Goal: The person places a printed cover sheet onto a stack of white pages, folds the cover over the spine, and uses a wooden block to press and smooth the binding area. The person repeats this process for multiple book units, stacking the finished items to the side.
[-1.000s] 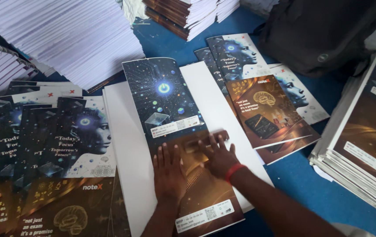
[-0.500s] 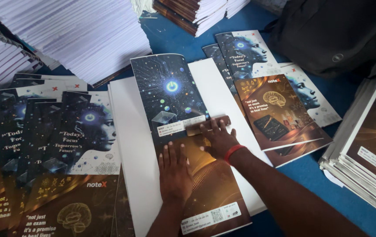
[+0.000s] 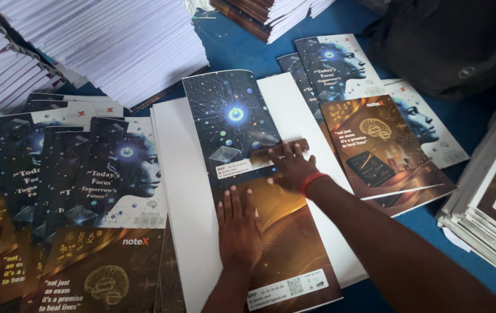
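Blue cloth (image 3: 242,43) covers the work surface, and printed matter is spread over nearly all of it. At far left, tall piles of white sheets (image 3: 103,40) are stacked, and nearer, a fan of overlapping covers (image 3: 80,191) with a face design is laid out.

In the middle a white sheet block (image 3: 187,197) lies flat, and on it a long cover strip (image 3: 248,179) is placed, its long axis running from far to near with a slight lean to the right at the near end; the far half is dark blue, the near half golden brown.

The left hand (image 3: 239,229) is pressed flat on the brown half, fingers spread and pointing away, nothing gripped. The right hand (image 3: 291,165) is laid across the strip's middle band, where the blue meets the brown, fingers extended toward the left and held flat, with no grasp seen. The right hand is thus the farther of the two, and the strip's free blue half lies beyond both sets of fingers.

To the right, more face covers (image 3: 340,64) and brown covers (image 3: 381,145) are fanned out. A dark bag (image 3: 456,40) sits at far right, and a stack of finished books (image 3: 491,197) rests at the right edge.
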